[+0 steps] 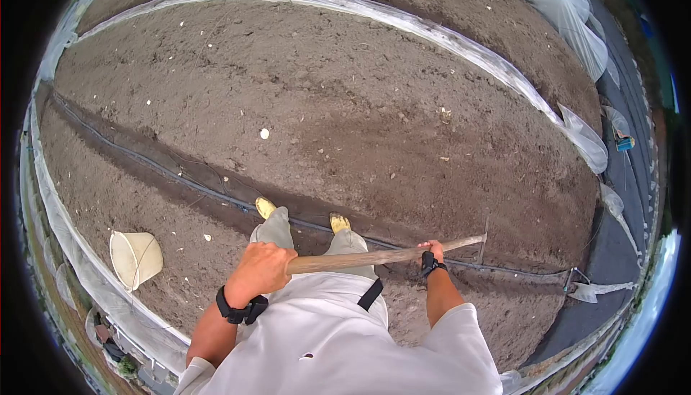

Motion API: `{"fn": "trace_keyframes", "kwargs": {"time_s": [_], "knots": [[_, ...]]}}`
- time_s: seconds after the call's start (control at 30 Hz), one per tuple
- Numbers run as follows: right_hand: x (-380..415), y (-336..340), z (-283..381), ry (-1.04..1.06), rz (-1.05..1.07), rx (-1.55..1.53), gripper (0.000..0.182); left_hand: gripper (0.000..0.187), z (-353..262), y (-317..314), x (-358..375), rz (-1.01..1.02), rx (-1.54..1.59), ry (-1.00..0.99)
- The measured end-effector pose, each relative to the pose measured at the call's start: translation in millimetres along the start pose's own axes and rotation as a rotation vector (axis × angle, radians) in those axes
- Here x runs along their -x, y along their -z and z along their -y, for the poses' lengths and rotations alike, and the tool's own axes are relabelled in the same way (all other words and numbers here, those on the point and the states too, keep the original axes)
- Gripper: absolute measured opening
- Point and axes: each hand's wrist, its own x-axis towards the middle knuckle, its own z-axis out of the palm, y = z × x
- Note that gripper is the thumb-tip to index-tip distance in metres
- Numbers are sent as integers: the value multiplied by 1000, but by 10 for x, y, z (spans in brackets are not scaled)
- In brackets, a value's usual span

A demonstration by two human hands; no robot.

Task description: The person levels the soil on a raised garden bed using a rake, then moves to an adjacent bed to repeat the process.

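Tool (pixel 360 259), one, long-handled, wooden shaft with a narrow crosspiece (pixel 484 235) at the far end. Location: held across the front of your body at a slant, the crosspiece off to your right, over or near the furrow; whether it touches the soil you cannot tell from this angle.

Left hand (pixel 263 269): fingers closed around the butt of the shaft, knuckles up, some fingertips hidden beneath.

Right hand (pixel 432 252): fingers wrapped around the shaft farther along, nearer the crosspiece.

Handling, as judged: stiff and sturdy, moderate in weight, likely heavier towards the crosspiece; the bare wood looks dry, so little slip is expected. Best hold: your two hands well apart on the shaft, one at the butt, one towards the head, clear of the crosspiece.

Surroundings: soil bed (pixel 345 121), brown, ahead of you; dark hose (pixel 180 178), lying along the furrow by your yellow boots (pixel 339 223); cream bucket (pixel 137 260), on the soil to your left; white sheeting (pixel 432 33), in a strip along the far edge of the bed.
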Motion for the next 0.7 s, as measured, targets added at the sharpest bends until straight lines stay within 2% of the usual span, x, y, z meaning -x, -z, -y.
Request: {"fn": "trace_keyframes", "kwargs": {"time_s": [0.1,0.17,0.2,0.3,0.33,0.37,0.47,0.53,0.63,0.7], "knots": [[177,111,-301,-87,-71,-74,20,24,253,136,-35,8,-48,-69],[129,-27,-749,-108,-26,-64,16,24,520,291,18,-18,-80,-93],[-33,-142,-1023,-157,-35,-162,15,24,720,410,86,-18,-131,-73],[268,-1031,-1886,-299,48,-82,9,17,1297,1028,528,-94,-190,32],[612,-1458,-2136,-346,126,0,11,17,1496,1282,767,-115,-208,102],[678,-1811,-2519,-354,196,-107,13,17,1697,1524,1033,-139,-227,172],[1903,-3092,-3268,-550,318,-121,15,20,2097,2112,1915,-332,-206,355],[2176,-3718,-3876,-573,425,-42,16,21,2254,2273,2456,-432,-214,516],[2835,-4373,-4232,-593,542,11,19,22,2508,2162,2992,-544,-214,671],[2986,-4637,-4395,-591,582,82,20,22,2701,1944,3266,-612,-204,747]]}}
